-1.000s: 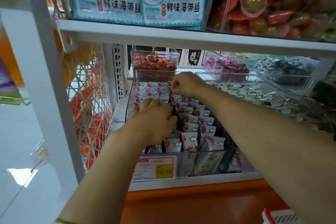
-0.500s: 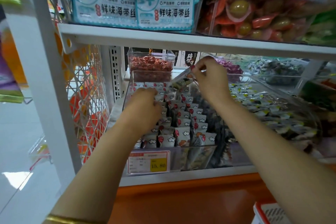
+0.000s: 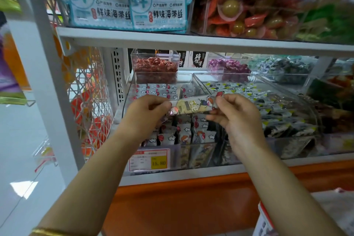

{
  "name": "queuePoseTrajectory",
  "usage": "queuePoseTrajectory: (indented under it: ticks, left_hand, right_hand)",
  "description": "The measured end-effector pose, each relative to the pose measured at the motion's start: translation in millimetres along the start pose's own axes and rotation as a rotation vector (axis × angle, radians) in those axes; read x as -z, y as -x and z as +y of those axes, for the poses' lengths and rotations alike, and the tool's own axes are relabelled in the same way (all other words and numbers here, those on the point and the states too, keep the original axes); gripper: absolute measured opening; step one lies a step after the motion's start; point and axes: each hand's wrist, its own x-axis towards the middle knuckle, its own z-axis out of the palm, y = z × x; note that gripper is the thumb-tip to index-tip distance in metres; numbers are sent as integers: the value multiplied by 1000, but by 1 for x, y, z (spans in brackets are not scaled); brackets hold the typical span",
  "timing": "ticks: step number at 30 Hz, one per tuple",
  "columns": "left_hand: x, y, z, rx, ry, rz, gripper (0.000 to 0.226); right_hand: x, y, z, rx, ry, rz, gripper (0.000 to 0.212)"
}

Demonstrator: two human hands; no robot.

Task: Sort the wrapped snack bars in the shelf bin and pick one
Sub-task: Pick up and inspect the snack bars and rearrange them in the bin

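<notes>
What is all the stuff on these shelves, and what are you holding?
Snack bar: one, pale wrapper with a cartoon, held level by both ends above the bin.
Clear bin: one, middle shelf, many white-wrapped bars standing in rows.
Price tag: one, red and yellow, on the bin's front.
Red sweets tub: one, behind the bin.
Seaweed packs: two, blue-white, top shelf.
Left hand: fingers pinching the bar's left end.
Right hand: fingers pinching its right end.

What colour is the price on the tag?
Black digits on a yellow patch of the price tag, seen in the head view.
</notes>
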Motion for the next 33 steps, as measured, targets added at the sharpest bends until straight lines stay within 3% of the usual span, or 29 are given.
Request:
queuePoseTrajectory:
  ticks: [6,11,15,18,25,29,33]
  left_hand:
    - [0,-3,3,206,575,-32,21]
    - [-4,-5,-2,116,353,150,18]
    - [-4,-4,0,166,521,146,14]
    - [-5,-4,0,168,587,137,13]
    - [-2,-3,1,-10,427,66,11]
    - [-3,-2,3,-31,373,-1,24]
    - [-7,-3,8,86,482,-78,35]
  right_hand:
    - [4,-1,-2,-148,-271,-50,16]
    - [2,-1,1,-226,-365,-84,12]
    - [1,-2,0,-250,-421,-94,11]
    - [0,-1,2,-180,-312,-102,14]
    - [2,-1,4,-35,-74,-67,4]
    - [5,-4,5,55,51,-66,20]
    - [5,-2,5,156,215,-87,33]
